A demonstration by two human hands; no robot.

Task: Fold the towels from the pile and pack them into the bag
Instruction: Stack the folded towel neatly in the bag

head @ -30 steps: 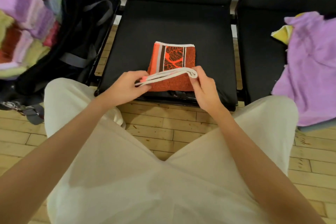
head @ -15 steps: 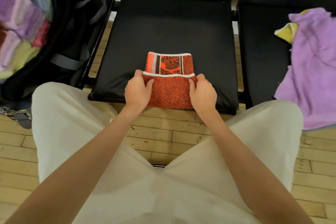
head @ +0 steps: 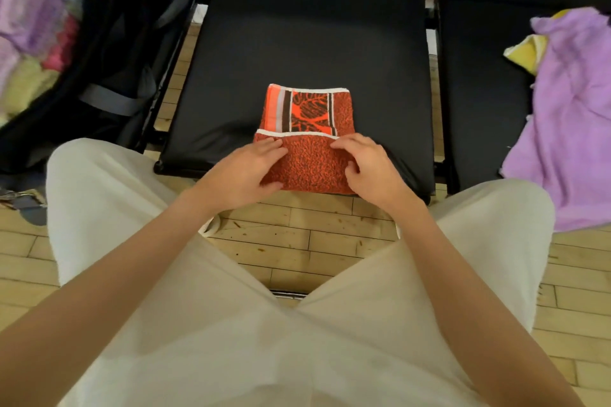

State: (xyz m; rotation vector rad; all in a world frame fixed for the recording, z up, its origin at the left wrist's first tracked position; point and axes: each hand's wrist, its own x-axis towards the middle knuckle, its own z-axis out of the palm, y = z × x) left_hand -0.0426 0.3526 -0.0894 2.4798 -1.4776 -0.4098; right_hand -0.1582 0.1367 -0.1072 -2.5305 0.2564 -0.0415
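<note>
A folded orange towel (head: 307, 129) with a patterned, white-edged band lies at the front of the middle black chair seat (head: 310, 43). My left hand (head: 244, 172) grips its near left side, fingers on top and thumb at the lower edge. On the near right side my right hand (head: 368, 165) grips it with curled fingers. The black bag (head: 109, 76) stands open on the left with folded purple, pink and pale green towels (head: 29, 43) inside. The pile on the right chair shows a purple towel (head: 568, 116) over a yellow one (head: 527, 49).
My legs in pale trousers (head: 264, 340) fill the lower frame. A wooden floor (head: 297, 241) shows between them and the chairs. Grey bag straps (head: 112, 102) hang beside the left chair's frame.
The near half of the towel has been folded over onto the far half and laid flat. Both hands have slid from the white folded edge back to the towel's near sides.
</note>
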